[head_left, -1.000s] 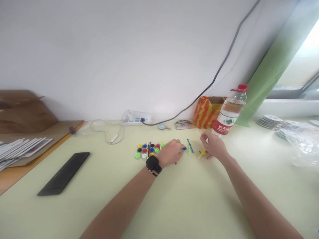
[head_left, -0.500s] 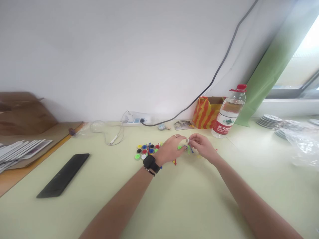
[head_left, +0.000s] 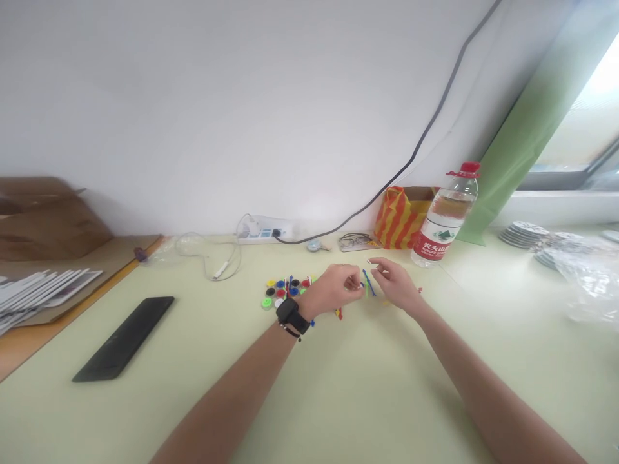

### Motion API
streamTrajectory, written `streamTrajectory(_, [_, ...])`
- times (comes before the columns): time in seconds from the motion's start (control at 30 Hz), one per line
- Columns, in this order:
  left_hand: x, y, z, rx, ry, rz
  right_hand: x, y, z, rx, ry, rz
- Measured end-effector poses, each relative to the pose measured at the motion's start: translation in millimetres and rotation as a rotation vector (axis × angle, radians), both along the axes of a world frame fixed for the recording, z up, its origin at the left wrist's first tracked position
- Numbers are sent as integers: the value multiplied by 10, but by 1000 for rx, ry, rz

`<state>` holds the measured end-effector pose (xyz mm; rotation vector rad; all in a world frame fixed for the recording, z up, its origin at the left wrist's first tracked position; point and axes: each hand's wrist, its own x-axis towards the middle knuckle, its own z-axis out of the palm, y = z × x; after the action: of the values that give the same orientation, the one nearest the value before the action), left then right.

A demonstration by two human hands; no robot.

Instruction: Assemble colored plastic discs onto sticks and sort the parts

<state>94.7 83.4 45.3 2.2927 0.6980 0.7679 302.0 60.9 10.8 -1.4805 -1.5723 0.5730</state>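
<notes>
My left hand (head_left: pixel 333 287), with a dark watch at the wrist, is closed in a pinch. A small white and blue bit shows at its fingertips, too small to name. To its right my right hand (head_left: pixel 394 283) has thumb and index finger apart, and I see nothing held between them. Between the hands lies a thin blue plastic stick (head_left: pixel 370 283) with arrow-like ends, beside a green one. Partly behind my left hand are several coloured round discs (head_left: pixel 280 293), with more small sticks among them. A red and yellow piece (head_left: pixel 339 314) lies below that hand.
A water bottle (head_left: pixel 442 222) and a striped bag (head_left: pixel 401 219) stand at the back right. A power strip (head_left: pixel 264 233) and a white cable lie along the wall. A black flat slab (head_left: pixel 123 338) is on the left. Plastic wrap (head_left: pixel 590 277) lies right.
The hands were nearly together with a thin white stick at the right fingertips. They have drawn apart; the left fingers have closed, the right fingers have parted, and the blue stick shows more fully.
</notes>
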Motion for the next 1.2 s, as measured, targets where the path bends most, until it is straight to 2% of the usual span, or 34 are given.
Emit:
streamTrajectory(0.1, [-10, 10, -64, 38, 186, -60, 94, 27, -99, -19, -260, -115])
streamTrajectory(0.2, [-34, 39, -113, 98, 330, -73, 129, 13, -139, -69, -465, -127])
streamTrajectory(0.47, [-116, 127, -128, 195, 339, -42, 41, -20, -168, -59, -564, -18])
streamTrajectory(0.63, [-81, 142, -177, 102, 300, -88, 9, -19, -210, -58, -552, 17])
streamTrajectory(0.87, [30, 10, -225, -162, 205, -84, 26, -2, -220, -18, -504, 74])
streamTrajectory(1.03, [-1, 23, -227, -357, 212, -40, 30, 18, -252, 6, -487, 85])
streamTrajectory(1.13, [-16, 34, -221, -389, 241, -29, 30, 24, -263, -6, -482, 95])
streamTrajectory(1.2, [-26, 41, -200, -327, 272, -38, 24, 24, -265, -10, -482, 102])
